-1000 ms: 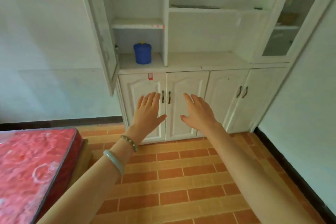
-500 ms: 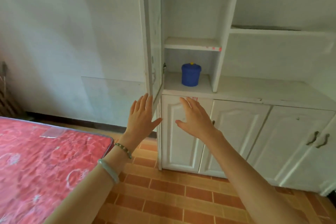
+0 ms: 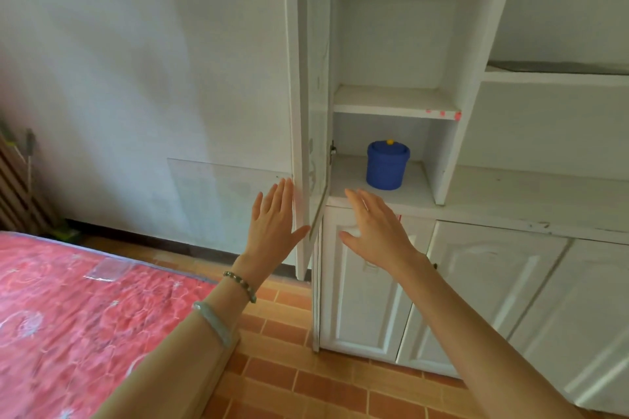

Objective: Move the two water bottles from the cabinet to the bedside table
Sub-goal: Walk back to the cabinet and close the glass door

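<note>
Cabinet [image 3: 391, 102] door open; both hands [image 3: 272, 224] empty; writing unreadable.

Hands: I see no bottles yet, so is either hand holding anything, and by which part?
Nothing is held. The left hand and the right hand are both open and flat, raised before the cabinet.

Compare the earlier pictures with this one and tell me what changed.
The view has closed in on the cabinet and swung left, so the blue container looms larger and the right-hand glass door is out of frame. Left hand now sits by the open door's edge; right hand reaches toward the shelf. Unchanged: both hands open and empty, container in place, no water bottles visible.
</note>
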`<state>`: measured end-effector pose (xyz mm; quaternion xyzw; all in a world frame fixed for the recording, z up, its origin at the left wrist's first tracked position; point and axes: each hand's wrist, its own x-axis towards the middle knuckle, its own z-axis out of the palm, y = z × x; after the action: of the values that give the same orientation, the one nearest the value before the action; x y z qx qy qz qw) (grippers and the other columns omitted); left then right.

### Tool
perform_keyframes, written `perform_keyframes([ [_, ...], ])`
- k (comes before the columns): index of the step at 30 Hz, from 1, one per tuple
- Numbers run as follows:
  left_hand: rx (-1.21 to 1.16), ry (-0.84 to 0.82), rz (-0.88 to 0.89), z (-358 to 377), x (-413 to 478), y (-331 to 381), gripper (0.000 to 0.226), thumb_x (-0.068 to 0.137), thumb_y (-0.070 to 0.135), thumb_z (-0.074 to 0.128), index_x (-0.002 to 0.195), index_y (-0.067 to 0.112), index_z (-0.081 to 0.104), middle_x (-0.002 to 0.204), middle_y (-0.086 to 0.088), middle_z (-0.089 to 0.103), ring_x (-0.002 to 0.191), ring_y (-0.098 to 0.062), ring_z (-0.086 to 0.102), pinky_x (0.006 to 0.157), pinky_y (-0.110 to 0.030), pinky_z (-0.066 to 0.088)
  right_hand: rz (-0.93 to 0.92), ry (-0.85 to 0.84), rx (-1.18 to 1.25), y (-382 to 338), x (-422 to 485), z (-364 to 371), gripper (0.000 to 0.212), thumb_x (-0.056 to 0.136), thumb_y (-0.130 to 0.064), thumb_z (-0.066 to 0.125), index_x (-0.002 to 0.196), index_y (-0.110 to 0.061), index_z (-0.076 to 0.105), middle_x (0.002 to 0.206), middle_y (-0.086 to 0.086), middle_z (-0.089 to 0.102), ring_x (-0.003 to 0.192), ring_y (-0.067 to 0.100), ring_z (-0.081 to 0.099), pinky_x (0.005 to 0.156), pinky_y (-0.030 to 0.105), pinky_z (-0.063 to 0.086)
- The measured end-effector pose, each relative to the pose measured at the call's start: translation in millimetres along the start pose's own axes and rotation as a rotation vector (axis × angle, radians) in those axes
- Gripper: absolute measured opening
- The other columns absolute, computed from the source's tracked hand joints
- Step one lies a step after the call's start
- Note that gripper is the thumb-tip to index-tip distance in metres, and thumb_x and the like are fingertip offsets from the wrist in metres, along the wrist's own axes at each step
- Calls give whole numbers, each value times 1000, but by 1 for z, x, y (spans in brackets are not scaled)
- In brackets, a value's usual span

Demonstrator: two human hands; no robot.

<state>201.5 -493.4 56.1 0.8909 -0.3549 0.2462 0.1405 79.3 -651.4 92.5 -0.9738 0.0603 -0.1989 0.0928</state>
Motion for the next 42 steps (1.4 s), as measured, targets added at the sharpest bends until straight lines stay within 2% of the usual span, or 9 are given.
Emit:
perform_keyframes([
  [5,-60,64,16,12,5,3,89,81,37,69,143,-4,21,148,-21,33,137,-35,30,112,-45,12,0,-9,19,17,11,6,74,86,-30,60,144,-10,18,149,17,25,137,30,23,110,37,23],
  [9,-92,83,40,20,7,1,82,85,29,65,143,-4,19,149,-20,31,138,-33,29,114,-48,17,8,6,30,36,14,2,73,85,-27,62,142,-7,22,147,18,29,134,31,27,108,38,27],
  [11,-98,86,69,23,9,1,80,87,27,62,144,-4,16,150,-19,29,138,-32,28,115,-48,18,16,16,37,47,13,-1,73,84,-29,62,142,-9,23,146,17,31,133,31,29,107,39,29],
  [18,-88,79,135,33,15,18,78,90,34,54,144,-6,14,152,-19,24,140,-31,22,116,-44,13,28,57,12,69,-1,-11,73,87,-32,59,144,-11,18,149,17,26,136,28,24,108,34,25],
  [22,-107,99,191,41,22,47,81,88,31,60,143,-4,12,150,-23,26,138,-35,26,113,-45,17,65,57,-1,84,-8,-17,75,85,-30,62,144,-9,20,148,18,27,136,30,24,109,36,26],
  [27,-155,140,245,56,37,96,86,84,24,67,143,-6,11,148,-27,25,139,-33,19,113,-45,21,145,94,-40,107,-23,-30,75,83,-27,64,142,-9,22,144,18,33,132,30,31,106,35,29],
  [30,-197,145,297,64,49,125,86,85,21,65,143,-5,7,149,-28,23,139,-33,15,112,-49,23,200,95,-74,122,-33,-37,75,85,-30,62,143,-9,19,149,15,26,136,29,24,109,36,25],
  [37,-111,94,386,95,94,185,85,81,26,69,143,-2,17,148,-24,29,139,-35,23,112,-52,21,324,75,-116,174,-40,-48,74,86,-33,60,143,-14,17,151,14,23,138,27,20,111,37,22],
  [42,-24,64,374,128,143,226,82,85,26,65,146,2,16,153,-17,20,142,-29,16,115,-50,15,313,114,-156,223,-26,-61,74,85,-29,61,143,-10,20,148,17,28,137,30,24,111,37,23],
])
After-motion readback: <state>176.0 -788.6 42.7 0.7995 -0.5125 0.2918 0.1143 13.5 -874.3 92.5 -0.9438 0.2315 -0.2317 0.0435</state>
